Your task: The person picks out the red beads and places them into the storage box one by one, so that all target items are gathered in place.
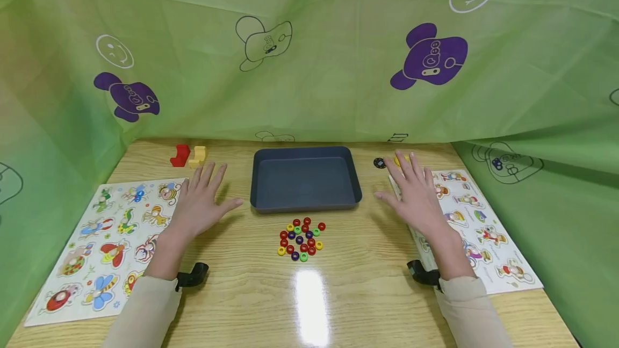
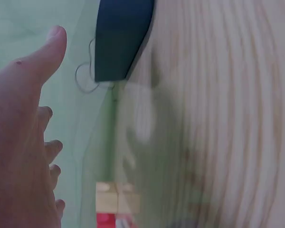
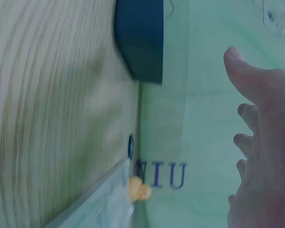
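My left hand (image 1: 200, 205) is spread, palm down, over the inner edge of the insect puzzle board (image 1: 92, 305), holding nothing. On the other side my right hand (image 1: 415, 197) is spread the same way beside the second puzzle board (image 1: 483, 278), also without anything in it. Between the hands sits a dark grey rectangular tray (image 1: 304, 209) with nothing inside. Just in front of it lies a loose cluster of small rings (image 1: 300, 240) in red, yellow, green and dark purple. The left wrist view shows the thumb (image 2: 52, 52) extended; the right wrist view shows straight fingers (image 3: 247, 116).
At the back left stand a red block (image 1: 181, 156) and a light yellow block (image 1: 198, 156). A black round disc (image 1: 379, 163) and a small yellow thing (image 1: 400, 159) lie at the back right. A green printed curtain (image 1: 314, 95) encloses the wooden table (image 1: 242, 305).
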The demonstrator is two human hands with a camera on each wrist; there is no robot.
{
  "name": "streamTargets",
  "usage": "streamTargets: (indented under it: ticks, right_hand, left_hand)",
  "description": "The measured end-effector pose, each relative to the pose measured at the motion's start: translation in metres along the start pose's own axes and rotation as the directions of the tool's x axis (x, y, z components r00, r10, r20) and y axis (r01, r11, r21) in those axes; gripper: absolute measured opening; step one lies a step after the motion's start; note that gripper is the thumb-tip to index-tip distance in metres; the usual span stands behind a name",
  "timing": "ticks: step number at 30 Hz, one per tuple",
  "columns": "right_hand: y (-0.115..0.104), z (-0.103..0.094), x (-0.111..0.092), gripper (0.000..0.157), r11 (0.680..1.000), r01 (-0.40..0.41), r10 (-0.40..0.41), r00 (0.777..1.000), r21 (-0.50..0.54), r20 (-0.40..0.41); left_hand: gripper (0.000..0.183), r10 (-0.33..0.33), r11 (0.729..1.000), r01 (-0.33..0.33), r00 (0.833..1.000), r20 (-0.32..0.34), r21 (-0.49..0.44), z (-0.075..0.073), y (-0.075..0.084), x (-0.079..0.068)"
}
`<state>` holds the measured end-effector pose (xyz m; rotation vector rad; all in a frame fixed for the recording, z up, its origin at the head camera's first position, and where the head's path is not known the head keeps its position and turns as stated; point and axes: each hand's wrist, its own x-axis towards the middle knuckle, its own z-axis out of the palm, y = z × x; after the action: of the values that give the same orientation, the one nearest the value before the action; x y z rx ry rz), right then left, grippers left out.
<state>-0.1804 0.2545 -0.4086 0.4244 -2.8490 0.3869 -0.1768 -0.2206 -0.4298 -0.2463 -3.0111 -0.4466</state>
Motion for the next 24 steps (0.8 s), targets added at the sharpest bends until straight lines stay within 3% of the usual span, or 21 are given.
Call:
streamTargets:
  ticks: [10,15,24]
  right_hand:
    - [-0.055,0.005,-0.005,0.079,0.979,0.2,-0.201,0.979,0.024,0.032]
    - [-0.08,0.015,-0.014,0.065,0.963,0.265,-0.268,0.96,0.048,0.08]
    - [-0.109,0.044,-0.015,0.031,0.901,0.433,-0.434,0.888,0.041,0.152]
  left_hand:
    - [0.098,0.054,0.998,-0.052,0.996,0.069,-0.028,0.016,0.032,0.011]
    - [0.101,0.057,0.997,-0.05,0.992,0.114,-0.058,0.023,0.042,0.014]
    - [0.1,0.041,0.981,-0.003,0.981,0.19,-0.193,0.034,0.047,0.017]
